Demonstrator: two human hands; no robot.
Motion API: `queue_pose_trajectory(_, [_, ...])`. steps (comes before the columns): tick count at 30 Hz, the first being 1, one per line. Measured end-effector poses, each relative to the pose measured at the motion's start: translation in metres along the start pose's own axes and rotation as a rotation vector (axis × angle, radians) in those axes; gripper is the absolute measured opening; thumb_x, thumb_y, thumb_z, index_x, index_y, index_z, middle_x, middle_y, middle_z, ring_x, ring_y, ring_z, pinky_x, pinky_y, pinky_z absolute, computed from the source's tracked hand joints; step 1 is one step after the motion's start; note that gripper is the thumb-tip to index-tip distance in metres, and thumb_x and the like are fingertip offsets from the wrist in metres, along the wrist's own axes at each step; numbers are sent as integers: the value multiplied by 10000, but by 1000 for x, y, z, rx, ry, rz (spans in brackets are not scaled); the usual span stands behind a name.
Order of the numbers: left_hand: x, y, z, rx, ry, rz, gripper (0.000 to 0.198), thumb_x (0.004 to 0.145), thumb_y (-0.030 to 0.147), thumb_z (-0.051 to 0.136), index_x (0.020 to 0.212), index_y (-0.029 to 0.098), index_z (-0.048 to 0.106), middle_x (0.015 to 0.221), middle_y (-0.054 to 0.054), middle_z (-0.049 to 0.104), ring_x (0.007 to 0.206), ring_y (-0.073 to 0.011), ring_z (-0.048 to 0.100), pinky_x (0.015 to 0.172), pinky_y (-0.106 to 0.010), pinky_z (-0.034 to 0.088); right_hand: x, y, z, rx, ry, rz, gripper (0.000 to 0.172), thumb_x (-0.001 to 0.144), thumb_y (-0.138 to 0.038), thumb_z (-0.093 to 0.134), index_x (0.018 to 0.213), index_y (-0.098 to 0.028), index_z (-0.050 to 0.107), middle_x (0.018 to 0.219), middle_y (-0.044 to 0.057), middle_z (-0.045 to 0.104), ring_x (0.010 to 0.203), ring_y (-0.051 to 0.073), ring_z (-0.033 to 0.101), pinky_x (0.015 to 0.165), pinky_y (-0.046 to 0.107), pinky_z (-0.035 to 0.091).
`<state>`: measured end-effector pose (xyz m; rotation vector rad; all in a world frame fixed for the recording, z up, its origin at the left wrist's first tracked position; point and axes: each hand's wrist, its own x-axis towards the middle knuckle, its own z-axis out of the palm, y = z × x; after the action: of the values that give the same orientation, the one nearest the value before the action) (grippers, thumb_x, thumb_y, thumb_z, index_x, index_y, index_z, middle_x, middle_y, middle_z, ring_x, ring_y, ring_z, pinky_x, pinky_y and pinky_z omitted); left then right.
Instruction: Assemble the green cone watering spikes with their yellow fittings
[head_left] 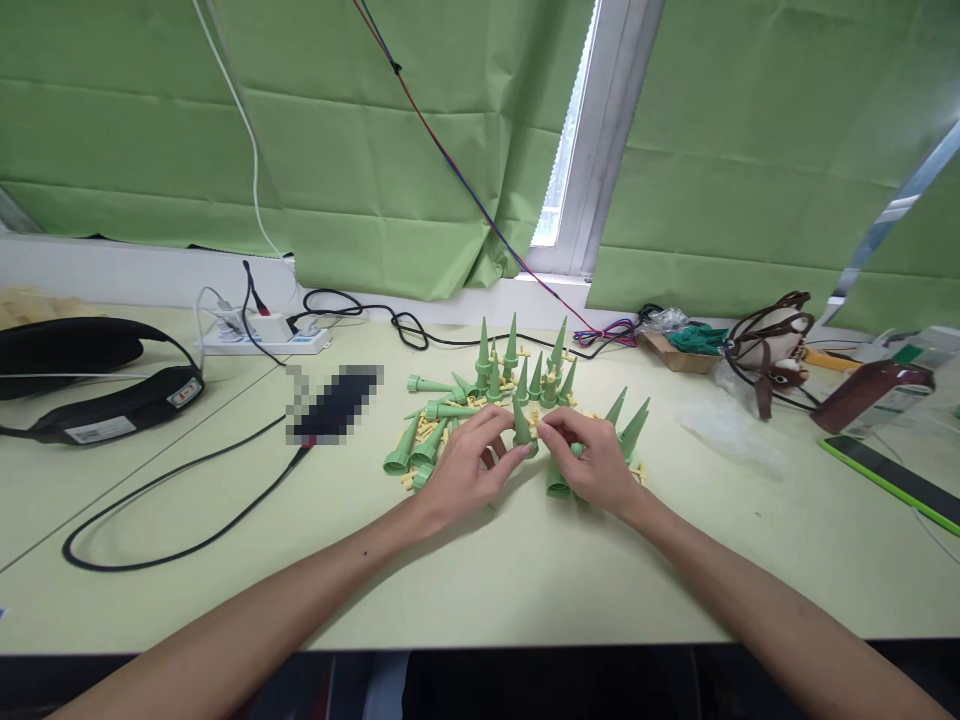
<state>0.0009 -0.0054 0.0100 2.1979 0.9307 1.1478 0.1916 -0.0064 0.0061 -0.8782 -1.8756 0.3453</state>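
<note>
My left hand is closed on a green plastic cone spike, pinching its wide base with the pointed tip upward. Close beside it, my right hand has thumb and forefinger pressed together at a small yellow plastic piece, which the fingers partly cover. Behind the hands, several green spikes stand upright. More green spikes lie to the left among scattered yellow pieces. Other spikes lie beside and under my right hand, partly hidden by it.
On the left are a black headset-like device, a pixelated dark object with a black cable, and a white power strip. To the right lie clear plastic wrap, a brown bottle, a green-edged phone and a cardboard box.
</note>
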Motion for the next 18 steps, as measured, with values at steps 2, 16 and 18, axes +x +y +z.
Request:
queue_pose_trajectory(2, [0, -1, 0, 4, 16, 12, 162, 929, 336, 564, 940, 178, 595, 943, -32, 527, 715, -99, 535, 498, -169, 485, 0, -1, 0, 5, -5, 2, 204, 962, -282, 500, 790, -190, 557, 647, -10, 544, 531, 98, 422, 518, 233, 354])
queue_pose_trajectory(16, [-4, -11, 3, 195, 98, 247, 226, 928, 164, 568, 1130, 239, 638, 1097, -44, 553, 617, -41, 536, 563, -202, 498, 1, 1, 1, 10, -8, 42, 255, 970, -280, 474, 738, -186, 522, 579, -46, 427, 509, 88, 352, 508, 236, 306])
queue_pose_trajectory(18, [-4, -10, 3, 198, 113, 238, 226, 928, 162, 567, 1130, 239, 633, 1095, -44, 559, 620, -44, 547, 560, -203, 500, 1, 1, 2, 32, -16, 62, 249, 973, -293, 472, 757, -186, 533, 592, -42, 440, 519, 92, 360, 507, 236, 311])
